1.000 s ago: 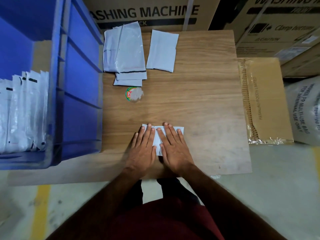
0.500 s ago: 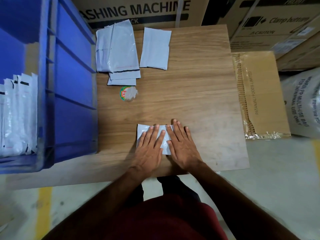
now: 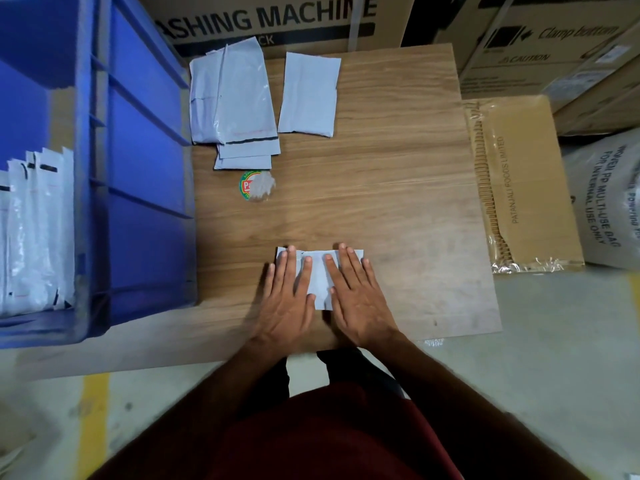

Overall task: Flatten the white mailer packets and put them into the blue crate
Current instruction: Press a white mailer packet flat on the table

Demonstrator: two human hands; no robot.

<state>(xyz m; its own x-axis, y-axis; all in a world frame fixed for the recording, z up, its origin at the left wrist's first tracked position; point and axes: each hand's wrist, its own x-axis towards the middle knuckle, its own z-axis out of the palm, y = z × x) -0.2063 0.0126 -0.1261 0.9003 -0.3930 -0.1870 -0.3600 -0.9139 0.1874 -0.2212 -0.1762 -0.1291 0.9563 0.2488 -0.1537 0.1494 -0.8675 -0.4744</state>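
Observation:
A white mailer packet (image 3: 319,275) lies flat near the front edge of the wooden board (image 3: 398,188). My left hand (image 3: 289,299) presses on its left part with straight fingers. My right hand (image 3: 356,296) presses on its right part the same way. Both palms hide most of the packet. A stack of white mailers (image 3: 235,105) lies at the board's far left, with a single packet (image 3: 308,95) beside it. The blue crate (image 3: 138,168) stands to the left of the board, and several white mailers (image 3: 34,233) stand upright inside it.
A round green and red sticker (image 3: 256,186) under clear film lies on the board below the stack. A flat cardboard sheet (image 3: 519,181) and a white woven bag (image 3: 609,199) lie to the right. Large cardboard boxes (image 3: 270,22) stand behind the board.
Both hands have slid slightly apart over the packet, from side by side to left and right ends, still pressing it flat. The packet stays in place.

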